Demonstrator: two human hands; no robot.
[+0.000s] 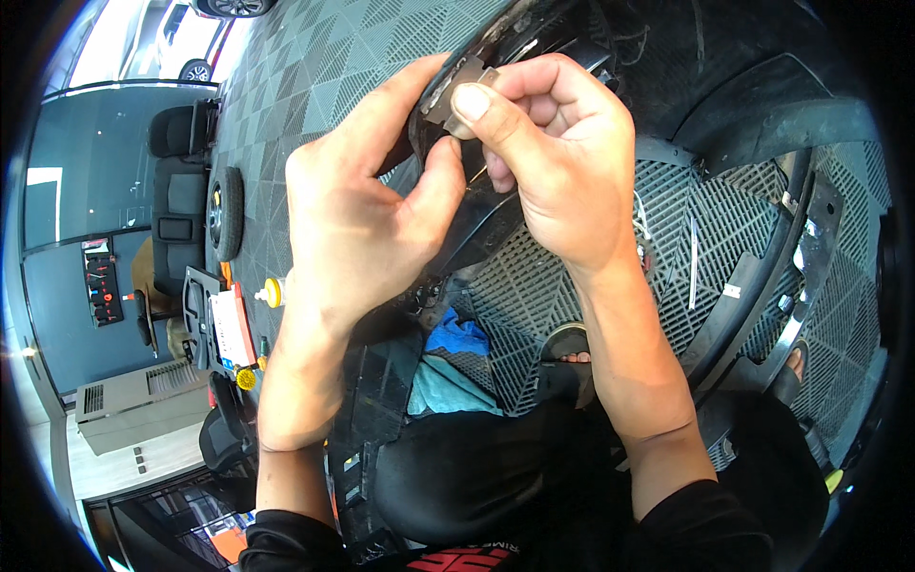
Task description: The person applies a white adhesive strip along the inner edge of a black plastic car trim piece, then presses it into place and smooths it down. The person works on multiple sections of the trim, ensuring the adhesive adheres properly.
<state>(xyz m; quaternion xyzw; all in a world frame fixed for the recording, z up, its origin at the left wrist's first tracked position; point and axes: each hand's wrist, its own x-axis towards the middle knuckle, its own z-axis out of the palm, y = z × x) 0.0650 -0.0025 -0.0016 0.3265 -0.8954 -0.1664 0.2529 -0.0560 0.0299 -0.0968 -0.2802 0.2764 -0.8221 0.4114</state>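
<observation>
My right hand [572, 162] pinches a small flat grey-brown piece [465, 93] between thumb and forefinger, against the edge of a large black plastic car panel [743, 95]. What the piece is made of I cannot make out. Around that same edge curls my left hand [357, 210], its thumb below the piece and its other fingers mostly hidden behind the panel. The two thumbs are close together.
Below my hands lie a blue cloth [457, 332] and a teal cloth [448, 386]. Dark trim strips [753, 324] rest on the grated floor at right. At left are a spare wheel [226, 214], a car seat [179, 210] and a yellow-capped bottle [272, 292].
</observation>
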